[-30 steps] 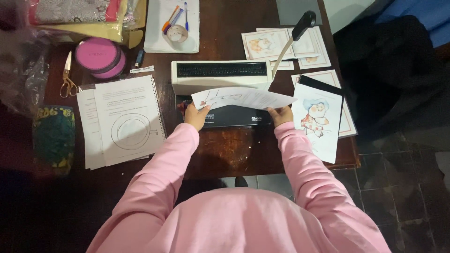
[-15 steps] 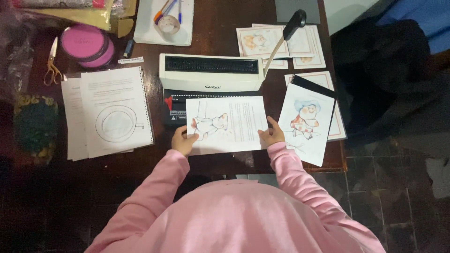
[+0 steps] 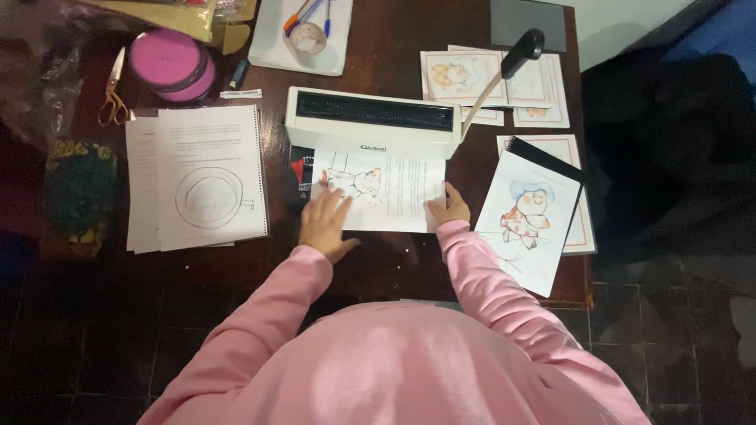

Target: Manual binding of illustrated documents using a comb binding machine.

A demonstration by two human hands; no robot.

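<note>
A white sheet (image 3: 390, 189) with a small cartoon drawing and text lies flat against the front slot of a white binding machine (image 3: 372, 120), its far edge under the machine. My left hand (image 3: 325, 224) rests flat on the sheet's near left corner, fingers spread. My right hand (image 3: 449, 209) presses the near right corner with curled fingers. Both arms wear pink sleeves. The machine's lever (image 3: 508, 71), with a black knob, stands raised at the right.
A stack of printed pages with a circle drawing (image 3: 198, 179) lies left. A bound booklet with a cartoon cover (image 3: 529, 220) lies right, more picture cards (image 3: 488, 79) behind it. Pink round tin (image 3: 169, 64), scissors (image 3: 112, 86), tape and pens sit at the back.
The sheet, held up over the machine a second ago, has been laid flat and slid forward into the machine's slot. My left hand has opened flat on the paper.
</note>
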